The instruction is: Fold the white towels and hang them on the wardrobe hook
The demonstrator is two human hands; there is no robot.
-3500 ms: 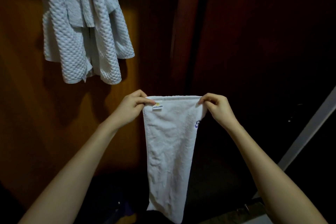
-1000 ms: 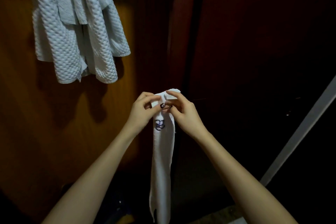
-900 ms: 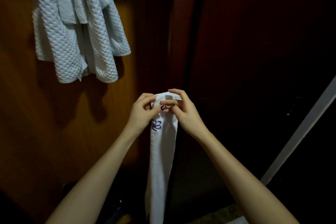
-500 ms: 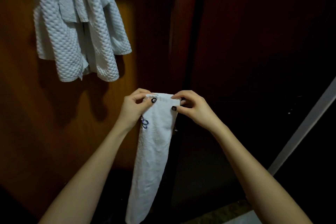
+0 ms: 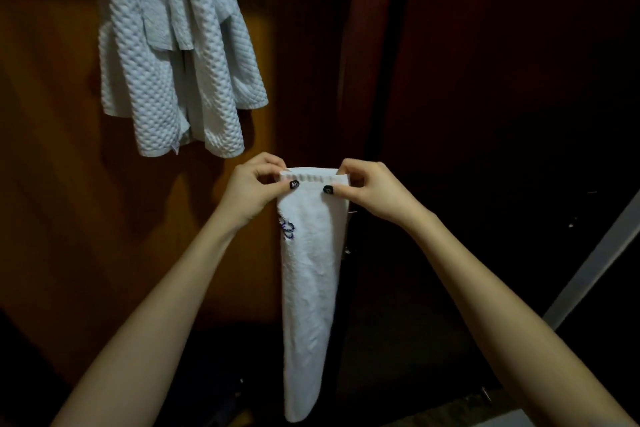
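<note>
A narrow white towel (image 5: 310, 288), folded lengthwise, hangs straight down in front of me with blue embroidery near its upper left edge. My left hand (image 5: 254, 189) pinches its top left corner between thumb and fingers. My right hand (image 5: 372, 189) pinches the top right corner the same way. Up at the left, a bunch of white waffle-textured towels (image 5: 173, 55) hangs against the wardrobe's wooden side; the hook itself is hidden under them.
An orange-brown wooden panel (image 5: 52, 184) fills the left side. Dark red wardrobe doors (image 5: 502, 80) stand behind the towel and to the right. A pale diagonal bar (image 5: 595, 260) crosses the lower right. The floor below is dark.
The towel went from spread wide to folded in half lengthwise. Over the last second my hands moved apart along its top edge, so the folded towel now faces me flat.
</note>
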